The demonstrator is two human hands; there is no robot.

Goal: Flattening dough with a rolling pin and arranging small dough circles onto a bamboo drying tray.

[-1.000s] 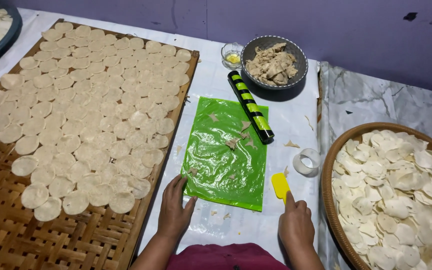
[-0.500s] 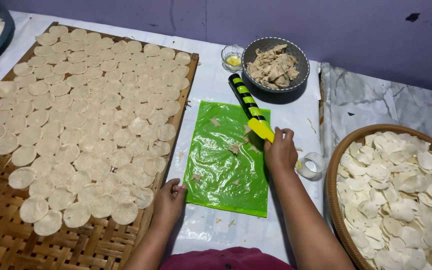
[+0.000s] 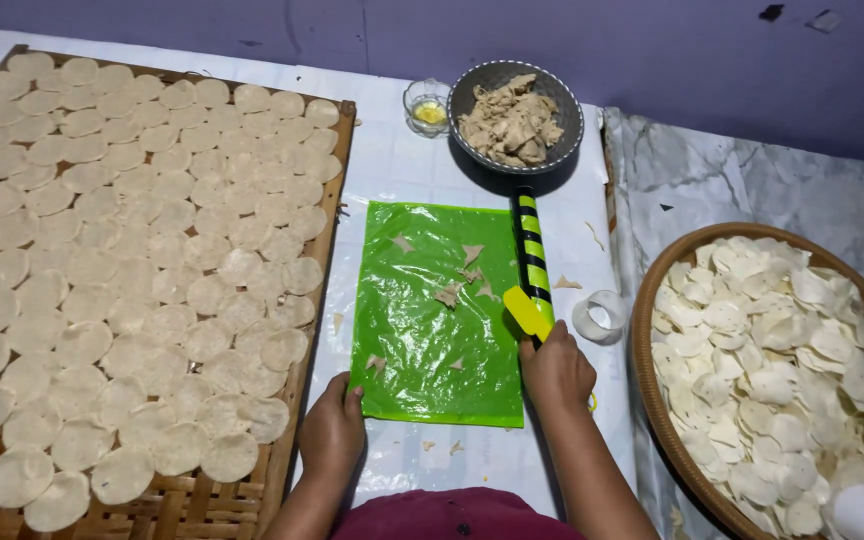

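Observation:
A green plastic sheet (image 3: 432,320) lies flat on the white-covered table, with small dough scraps (image 3: 460,280) stuck on it. My left hand (image 3: 334,432) presses on the sheet's near left corner. My right hand (image 3: 555,368) grips a yellow scraper (image 3: 526,311), its blade resting at the sheet's right edge. A black and yellow striped rolling pin (image 3: 531,253) lies along that right edge, just beyond the scraper.
A woven bamboo tray (image 3: 12,500) at left holds several flat dough rounds (image 3: 142,240). A round basket (image 3: 650,380) at right is heaped with cut rounds. A dark bowl of dough (image 3: 515,120), a small glass dish (image 3: 427,105) and a ring cutter (image 3: 598,316) sit nearby.
My right hand, gripping the yellow scraper throughout, reached up to the sheet's upper right, then drew back to the right edge. My left hand shifted to the near left corner.

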